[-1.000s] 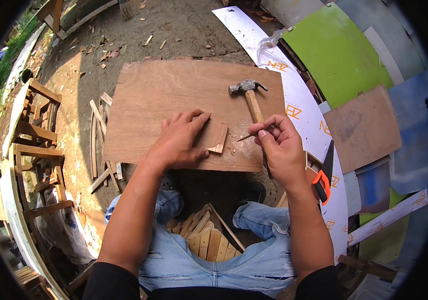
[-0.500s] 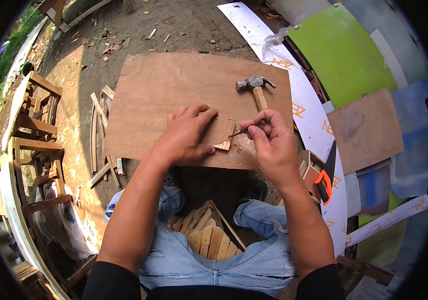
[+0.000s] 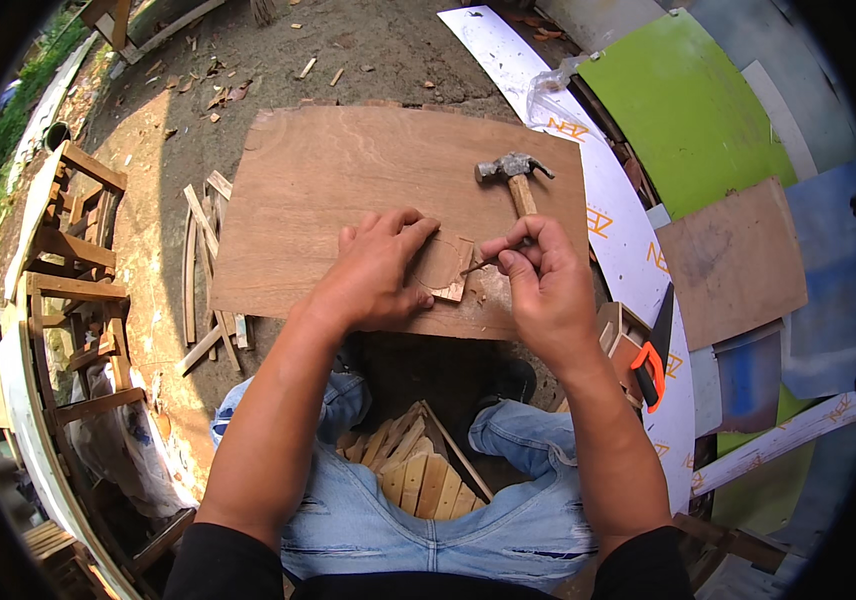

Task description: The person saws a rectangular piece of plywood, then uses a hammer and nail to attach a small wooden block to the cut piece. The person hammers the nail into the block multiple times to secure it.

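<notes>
A brown plywood board (image 3: 338, 160) lies flat in front of me. On its near part sits a small thin piece of wood (image 3: 440, 264) with a curved line on its face and a pale lower edge. My left hand (image 3: 380, 265) presses down on that piece, thumb at its near edge and fingers across its far side. My right hand (image 3: 540, 275) pinches a thin, dark, nail-like rod (image 3: 478, 265). The rod slants left, its tip at the piece's right edge; most of it is hidden in my fingers. Just beyond my right hand lies a claw hammer (image 3: 520, 188).
A handsaw (image 3: 652, 360) with an orange and black handle lies at the right, by a small wooden box (image 3: 620, 330). Wood strips (image 3: 198, 225) lie left of the board. Wooden slats (image 3: 423, 480) stand between my legs. Wooden frames (image 3: 83, 250) line the left; coloured sheets (image 3: 688, 110) cover the right.
The whole view has shifted very slightly. Both hands keep their places, with the rod's tip still at the edge of the small piece.
</notes>
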`<state>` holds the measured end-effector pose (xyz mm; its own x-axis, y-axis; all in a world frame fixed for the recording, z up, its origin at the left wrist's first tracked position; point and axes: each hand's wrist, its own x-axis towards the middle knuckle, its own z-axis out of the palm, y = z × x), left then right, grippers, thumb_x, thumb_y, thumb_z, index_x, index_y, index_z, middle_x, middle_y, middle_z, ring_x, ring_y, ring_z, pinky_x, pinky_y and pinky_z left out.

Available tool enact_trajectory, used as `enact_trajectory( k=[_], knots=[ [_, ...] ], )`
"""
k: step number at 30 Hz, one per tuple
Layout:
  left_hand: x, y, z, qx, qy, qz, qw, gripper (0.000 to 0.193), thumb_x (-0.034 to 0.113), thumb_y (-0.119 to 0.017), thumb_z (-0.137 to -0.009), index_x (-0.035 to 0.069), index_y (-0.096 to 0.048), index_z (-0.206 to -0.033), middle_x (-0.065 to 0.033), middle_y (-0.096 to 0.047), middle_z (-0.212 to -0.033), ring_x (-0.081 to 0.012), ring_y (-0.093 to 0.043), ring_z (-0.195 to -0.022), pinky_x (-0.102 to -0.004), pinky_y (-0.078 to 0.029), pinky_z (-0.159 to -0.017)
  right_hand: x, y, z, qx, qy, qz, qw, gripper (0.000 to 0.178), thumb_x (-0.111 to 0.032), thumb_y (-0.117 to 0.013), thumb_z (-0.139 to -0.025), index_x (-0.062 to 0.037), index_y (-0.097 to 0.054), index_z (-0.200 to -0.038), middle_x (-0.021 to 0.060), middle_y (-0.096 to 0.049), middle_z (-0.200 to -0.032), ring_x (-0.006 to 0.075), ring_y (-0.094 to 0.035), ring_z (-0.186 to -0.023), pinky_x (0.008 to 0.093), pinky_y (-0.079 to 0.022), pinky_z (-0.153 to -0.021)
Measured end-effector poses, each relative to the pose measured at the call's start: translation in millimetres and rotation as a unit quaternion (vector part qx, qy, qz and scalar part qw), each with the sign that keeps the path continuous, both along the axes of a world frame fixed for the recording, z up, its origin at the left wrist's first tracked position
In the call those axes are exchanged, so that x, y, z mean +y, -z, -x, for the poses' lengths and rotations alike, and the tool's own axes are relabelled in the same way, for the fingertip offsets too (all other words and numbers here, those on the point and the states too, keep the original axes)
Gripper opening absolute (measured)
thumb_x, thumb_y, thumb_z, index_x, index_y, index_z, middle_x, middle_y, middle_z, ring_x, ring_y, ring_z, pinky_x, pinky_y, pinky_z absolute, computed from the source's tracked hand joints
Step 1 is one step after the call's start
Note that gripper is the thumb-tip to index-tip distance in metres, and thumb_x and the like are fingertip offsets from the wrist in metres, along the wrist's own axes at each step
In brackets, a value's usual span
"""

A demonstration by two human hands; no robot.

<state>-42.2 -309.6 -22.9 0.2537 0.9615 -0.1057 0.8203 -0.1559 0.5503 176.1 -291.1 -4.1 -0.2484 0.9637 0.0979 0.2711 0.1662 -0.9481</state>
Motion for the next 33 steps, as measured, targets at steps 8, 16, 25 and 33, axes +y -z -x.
enact_trajectory(
  k=[8,16,25,33],
  knots=[
    [-0.7,0.0,-0.3,-0.001,-0.001,-0.010,1.000,0.087,0.028,-0.088,-0.068,0.012,-0.052,-0.145,-0.0125,-0.050,-0.145,-0.0362,-0.045,-0.132,-0.0506,-0.033,-0.108,0.9,-1.3,1.2,-0.012,0.006,0.000,1.000,0.015,0.007,-0.057,-0.095,-0.0008,-0.054,-0.108,0.0149,-0.075,-0.095,0.0185,-0.074,-0.089,0.0304,-0.055,-0.079],
    [-0.6,3.3,0.6,-0.008,-0.001,-0.016,1.000,0.088,0.030,-0.089,-0.067,0.014,-0.052,-0.146,-0.0122,-0.049,-0.145,-0.0372,-0.044,-0.133,-0.0511,-0.033,-0.108,0.3,-1.8,1.9,-0.011,0.010,-0.002,1.000,0.015,0.007,-0.057,-0.095,-0.0010,-0.054,-0.108,0.0141,-0.075,-0.094,0.0174,-0.073,-0.090,0.0299,-0.055,-0.079],
    [-0.6,1.8,-0.4,-0.002,-0.004,-0.011,1.000,0.085,0.026,-0.087,-0.069,0.010,-0.052,-0.145,-0.0130,-0.050,-0.146,-0.0359,-0.046,-0.132,-0.0498,-0.032,-0.108,0.2,-2.4,1.5,-0.012,0.012,0.005,1.000,0.015,0.007,-0.057,-0.095,-0.0009,-0.054,-0.107,0.0142,-0.074,-0.094,0.0175,-0.073,-0.090,0.0301,-0.055,-0.080],
    [-2.2,-0.7,-1.2,-0.013,-0.002,-0.013,1.000,0.086,0.027,-0.087,-0.070,0.011,-0.050,-0.147,-0.0133,-0.049,-0.147,-0.0364,-0.045,-0.132,-0.0491,-0.032,-0.109,0.6,-5.6,4.0,-0.035,-0.007,-0.044,0.998,0.017,0.007,-0.059,-0.095,0.0001,-0.056,-0.110,0.0151,-0.074,-0.091,0.0219,-0.075,-0.090,0.0313,-0.056,-0.077]
  ],
)
